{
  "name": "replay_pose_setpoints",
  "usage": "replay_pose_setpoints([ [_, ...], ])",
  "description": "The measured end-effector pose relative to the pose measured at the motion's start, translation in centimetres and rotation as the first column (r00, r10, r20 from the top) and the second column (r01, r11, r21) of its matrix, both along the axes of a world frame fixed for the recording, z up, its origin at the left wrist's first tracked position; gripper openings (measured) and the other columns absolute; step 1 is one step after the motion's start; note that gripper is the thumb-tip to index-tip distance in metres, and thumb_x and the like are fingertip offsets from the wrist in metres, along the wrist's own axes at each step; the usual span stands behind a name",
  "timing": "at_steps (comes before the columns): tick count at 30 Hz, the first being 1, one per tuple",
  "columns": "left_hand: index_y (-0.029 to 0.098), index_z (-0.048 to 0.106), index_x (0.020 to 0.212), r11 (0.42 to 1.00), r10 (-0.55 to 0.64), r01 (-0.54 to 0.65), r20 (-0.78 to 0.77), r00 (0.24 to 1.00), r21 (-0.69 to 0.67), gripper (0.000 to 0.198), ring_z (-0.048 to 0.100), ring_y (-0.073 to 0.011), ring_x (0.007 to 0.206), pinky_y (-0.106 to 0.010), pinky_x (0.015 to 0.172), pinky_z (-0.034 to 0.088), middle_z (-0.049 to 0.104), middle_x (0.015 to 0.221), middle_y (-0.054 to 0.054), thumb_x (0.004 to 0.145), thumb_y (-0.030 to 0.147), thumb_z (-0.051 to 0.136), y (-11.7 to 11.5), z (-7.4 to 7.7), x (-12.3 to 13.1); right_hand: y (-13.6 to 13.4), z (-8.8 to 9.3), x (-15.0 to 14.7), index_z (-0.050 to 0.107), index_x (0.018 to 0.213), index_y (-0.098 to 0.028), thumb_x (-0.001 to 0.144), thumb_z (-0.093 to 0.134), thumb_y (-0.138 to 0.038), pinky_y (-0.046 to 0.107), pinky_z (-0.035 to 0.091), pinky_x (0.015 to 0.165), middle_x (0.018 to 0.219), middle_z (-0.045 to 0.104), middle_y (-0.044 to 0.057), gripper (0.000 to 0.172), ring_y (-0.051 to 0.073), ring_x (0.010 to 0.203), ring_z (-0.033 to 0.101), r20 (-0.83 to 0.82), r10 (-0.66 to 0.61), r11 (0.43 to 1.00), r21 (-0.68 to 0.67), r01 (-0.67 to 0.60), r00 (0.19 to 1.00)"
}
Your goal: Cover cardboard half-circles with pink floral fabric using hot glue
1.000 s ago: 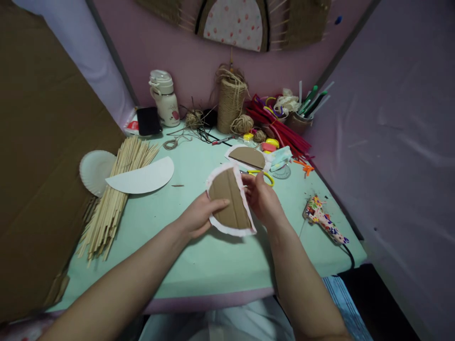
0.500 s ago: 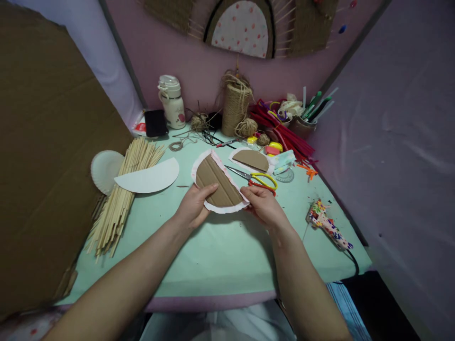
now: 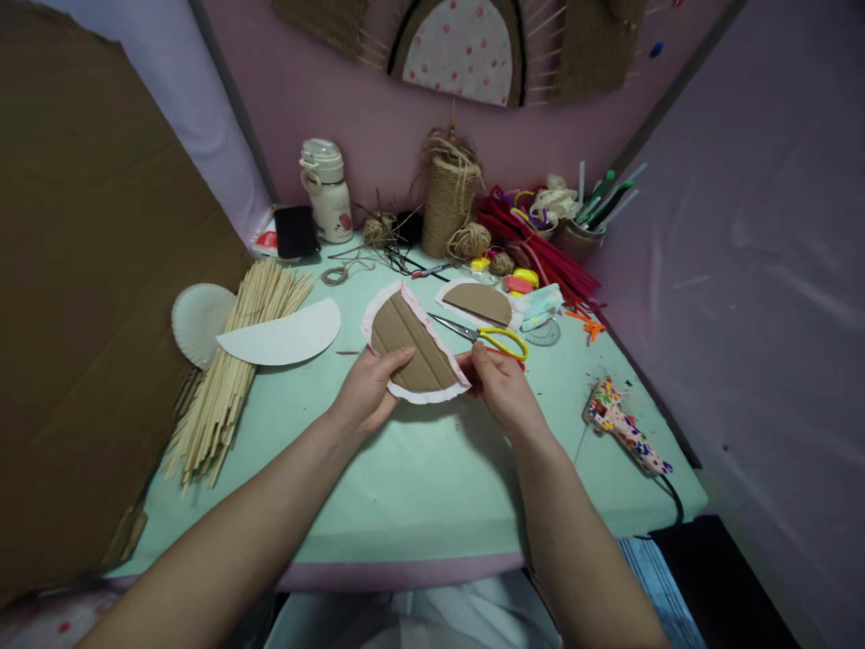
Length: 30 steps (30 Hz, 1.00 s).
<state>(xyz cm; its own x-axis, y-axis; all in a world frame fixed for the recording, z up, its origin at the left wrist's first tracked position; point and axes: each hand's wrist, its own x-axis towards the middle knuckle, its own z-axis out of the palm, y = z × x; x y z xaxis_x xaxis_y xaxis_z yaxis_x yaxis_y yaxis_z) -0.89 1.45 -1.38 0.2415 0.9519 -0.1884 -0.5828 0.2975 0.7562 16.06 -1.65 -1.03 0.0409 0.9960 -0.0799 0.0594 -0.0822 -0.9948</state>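
My left hand [image 3: 370,389] is closed on a half-round piece of cardboard [image 3: 414,347], thumb on its brown face and fingers underneath. White fabric or paper with pink spots is folded over its straight edge and sticks out as a ruffled rim round the curve. At the right corner of this piece is my right hand [image 3: 504,386], its thumb raised apart from the fingers and nothing visible between them. Just beyond that hand lie scissors [image 3: 483,337] with yellow and red handles. Behind them rests a second cardboard half-circle [image 3: 478,303] on pale material.
To the left, a white half-circle [image 3: 284,335] lies across a bundle of wooden sticks [image 3: 226,388], beside a white paper plate [image 3: 201,324]. A patterned glue gun [image 3: 628,428] is at right. Twine [image 3: 450,203], a bottle [image 3: 329,194] and a pen cup [image 3: 579,239] stand at the back.
My right thumb has lifted off the corner of the cardboard half-circle, and the hand has shifted slightly. My left hand keeps its hold.
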Motion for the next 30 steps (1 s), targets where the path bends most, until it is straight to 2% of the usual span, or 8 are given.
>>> replay_pose_setpoints([
  [6, 0.017, 0.062, 0.113, 1.0, -0.01, 0.011, -0.043, 0.999, 0.028, 0.052, 0.065, -0.027, 0.106, -0.042, 0.097, 0.05, 0.072, 0.109, -0.008, 0.065, 0.021, 0.08, -0.5, 0.3, 0.3, 0.2, -0.4, -0.5, 0.059, 0.062, -0.019, 0.073, 0.069, -0.051, 0.025, 0.029, 0.051, 0.055, 0.05, -0.004, 0.035, 0.011, 0.053, 0.039, 0.041, -0.107, 0.994, 0.04, 0.106, 0.993],
  [11, 0.017, 0.062, 0.115, 0.999, -0.022, 0.023, -0.034, 0.999, 0.022, 0.052, 0.066, -0.0261, 0.103, -0.042, 0.096, 0.05, 0.073, 0.107, -0.008, 0.066, 0.02, 0.079, -0.3, 0.3, 0.2, 0.1, -0.5, -1.0, 0.06, 0.062, -0.019, 0.08, 0.065, -0.046, 0.026, 0.032, 0.054, 0.058, 0.051, -0.003, 0.032, 0.012, 0.058, 0.042, 0.206, -0.198, 0.964, 0.216, 0.153, 0.958],
  [14, 0.018, 0.062, 0.117, 0.999, -0.029, 0.03, -0.015, 0.999, 0.027, 0.052, 0.067, -0.0268, 0.103, -0.043, 0.095, 0.051, 0.073, 0.107, -0.008, 0.068, 0.02, 0.078, 0.0, 0.2, -0.1, 0.1, -0.4, -0.7, 0.065, 0.066, -0.018, 0.083, 0.057, -0.058, 0.026, 0.033, 0.053, 0.059, 0.054, -0.001, 0.044, 0.013, 0.057, 0.045, 0.127, -0.132, 0.985, 0.127, 0.116, 0.983],
  [18, 0.022, 0.059, 0.125, 0.999, 0.036, -0.036, -0.006, 0.999, 0.028, 0.062, 0.066, -0.0262, 0.105, -0.043, 0.096, 0.051, 0.073, 0.111, -0.007, 0.067, 0.02, 0.079, 0.4, -0.1, -0.4, 0.3, -0.5, -0.2, 0.069, 0.07, -0.017, 0.081, 0.047, -0.074, 0.026, 0.033, 0.048, 0.058, 0.058, 0.002, 0.062, 0.014, 0.053, 0.047, -0.054, -0.029, 0.999, -0.024, 0.028, 0.998],
  [22, 0.022, 0.058, 0.128, 0.995, 0.083, -0.084, 0.011, 0.996, 0.05, 0.064, 0.065, -0.0255, 0.106, -0.042, 0.097, 0.05, 0.073, 0.111, -0.007, 0.067, 0.019, 0.078, 0.5, -0.1, -0.3, 0.2, -0.6, -0.2, 0.066, 0.066, -0.017, 0.075, 0.064, -0.063, 0.025, 0.03, 0.048, 0.052, 0.052, -0.002, 0.046, 0.012, 0.049, 0.043, 0.029, -0.055, 0.998, -0.008, 0.055, 0.998],
  [25, 0.022, 0.059, 0.127, 0.994, 0.084, -0.085, 0.016, 0.996, 0.064, 0.062, 0.065, -0.0258, 0.106, -0.042, 0.096, 0.051, 0.073, 0.11, -0.007, 0.068, 0.018, 0.077, 0.4, 0.0, -0.2, 0.0, -0.6, -0.5, 0.068, 0.066, -0.018, 0.075, 0.069, -0.051, 0.026, 0.031, 0.05, 0.053, 0.055, -0.002, 0.035, 0.012, 0.052, 0.044, 0.136, -0.098, 0.992, 0.088, 0.087, 0.986],
  [28, 0.021, 0.059, 0.127, 0.996, 0.073, -0.074, 0.025, 0.997, 0.053, 0.06, 0.066, -0.0255, 0.105, -0.042, 0.096, 0.051, 0.073, 0.109, -0.006, 0.07, 0.017, 0.076, 0.3, 0.1, -0.2, -0.1, -0.4, -0.5, 0.068, 0.064, -0.018, 0.078, 0.067, -0.049, 0.027, 0.033, 0.053, 0.055, 0.057, -0.001, 0.034, 0.013, 0.054, 0.046, 0.191, -0.134, 0.983, 0.153, 0.105, 0.972],
  [30, 0.021, 0.058, 0.127, 0.997, 0.064, -0.066, 0.031, 0.997, 0.043, 0.06, 0.066, -0.0254, 0.105, -0.042, 0.095, 0.052, 0.073, 0.109, -0.006, 0.07, 0.017, 0.076, 0.4, 0.1, -0.3, -0.1, -0.3, -0.3, 0.069, 0.065, -0.018, 0.08, 0.062, -0.055, 0.027, 0.032, 0.052, 0.054, 0.056, -0.001, 0.041, 0.013, 0.053, 0.046, 0.146, -0.088, 0.992, 0.106, 0.073, 0.985],
])
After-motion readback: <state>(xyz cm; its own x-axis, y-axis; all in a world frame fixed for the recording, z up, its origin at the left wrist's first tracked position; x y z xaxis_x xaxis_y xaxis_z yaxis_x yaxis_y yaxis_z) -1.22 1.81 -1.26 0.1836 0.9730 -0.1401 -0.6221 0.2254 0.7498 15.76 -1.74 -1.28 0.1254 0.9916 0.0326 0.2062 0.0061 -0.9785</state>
